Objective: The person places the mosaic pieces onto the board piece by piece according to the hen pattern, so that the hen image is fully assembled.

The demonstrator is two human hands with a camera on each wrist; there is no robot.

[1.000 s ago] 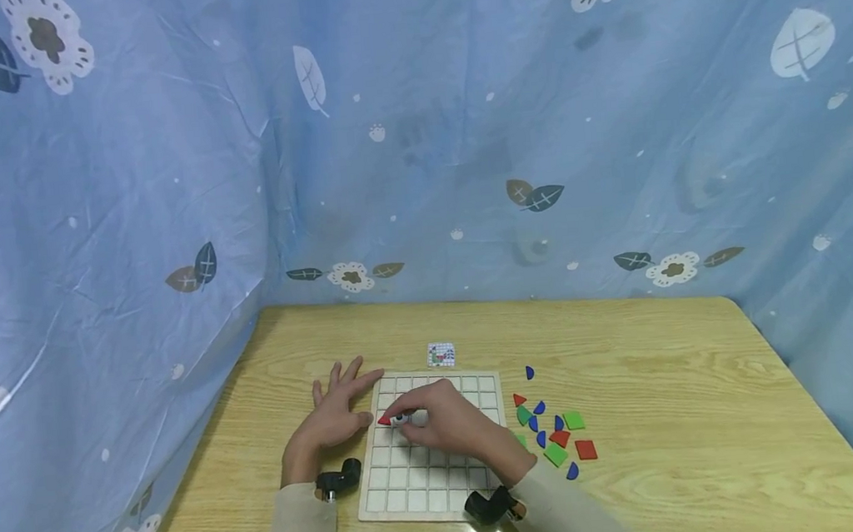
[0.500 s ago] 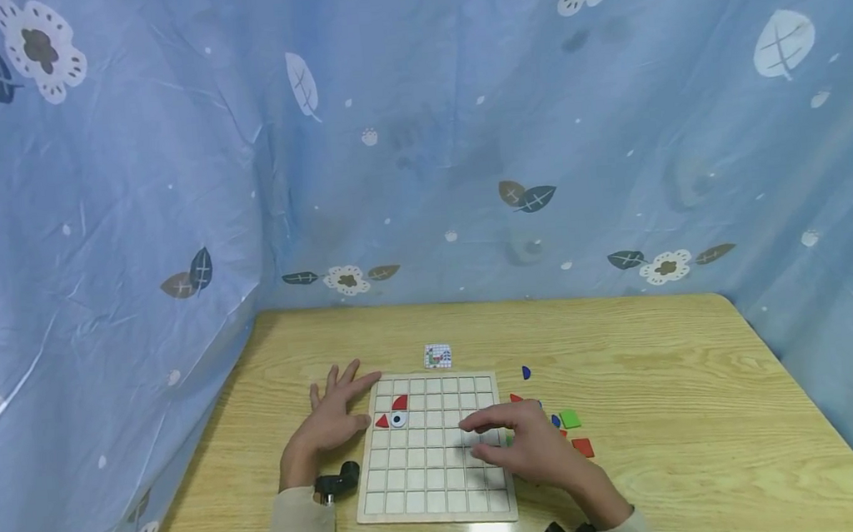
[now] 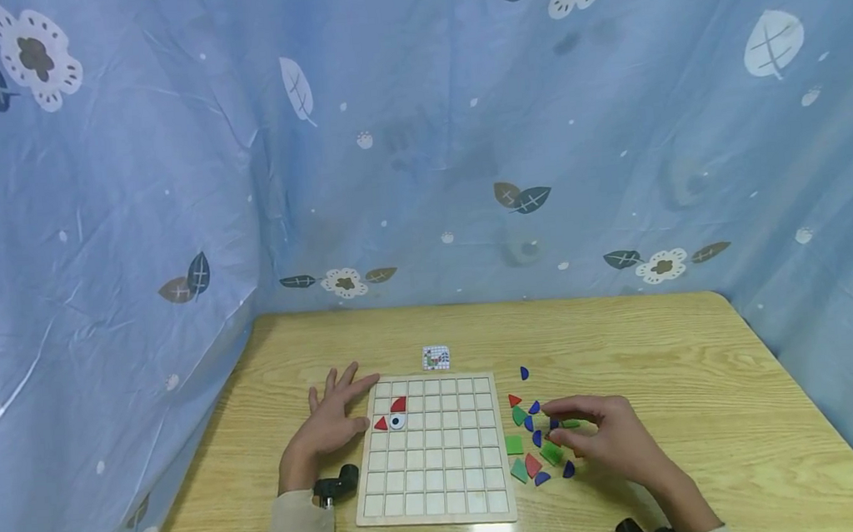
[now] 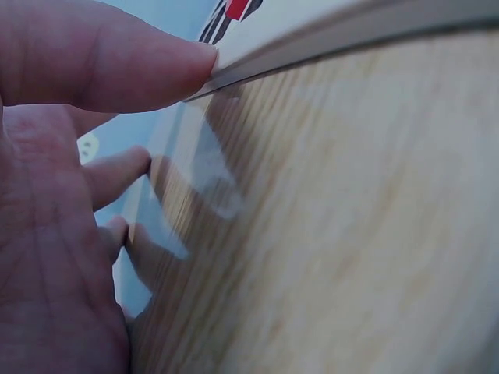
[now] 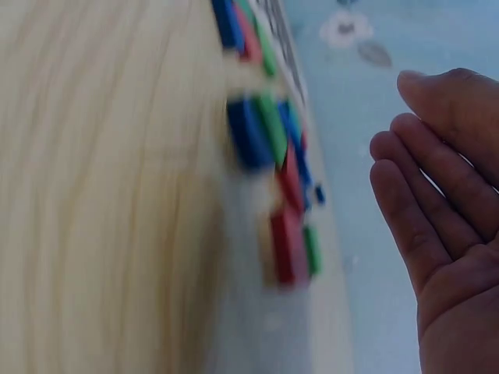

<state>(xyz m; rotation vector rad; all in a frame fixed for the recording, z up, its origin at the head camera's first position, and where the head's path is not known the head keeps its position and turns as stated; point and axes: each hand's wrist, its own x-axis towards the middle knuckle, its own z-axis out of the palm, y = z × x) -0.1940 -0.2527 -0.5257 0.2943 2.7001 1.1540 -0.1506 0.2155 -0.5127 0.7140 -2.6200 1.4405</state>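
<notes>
A pale gridded board (image 3: 456, 502) lies on the table. Near its upper left are a red triangle (image 3: 381, 424), a white round-eyed piece (image 3: 397, 421) and a red curved piece (image 3: 398, 404). My left hand (image 3: 328, 422) rests at the board's left edge with fingers spread; in the left wrist view its thumb (image 4: 117, 62) touches that edge. My right hand (image 3: 616, 435) hovers over the loose pieces to the right, thumb and forefinger apart. The right wrist view shows my right hand (image 5: 452, 195) beside blurred pieces, including a red block (image 5: 288, 248), and no piece held.
A small patterned card (image 3: 436, 358) lies beyond the board's far edge. Several blue half-rounds, a green square (image 3: 513, 445), a red triangle (image 3: 515, 400) and other flat pieces are scattered right of the board. A blue patterned curtain (image 3: 389, 177) surrounds the table.
My right hand has left the red triangle and eye piece on the board and moved right to above the loose pieces. My left hand has stayed at the board's edge.
</notes>
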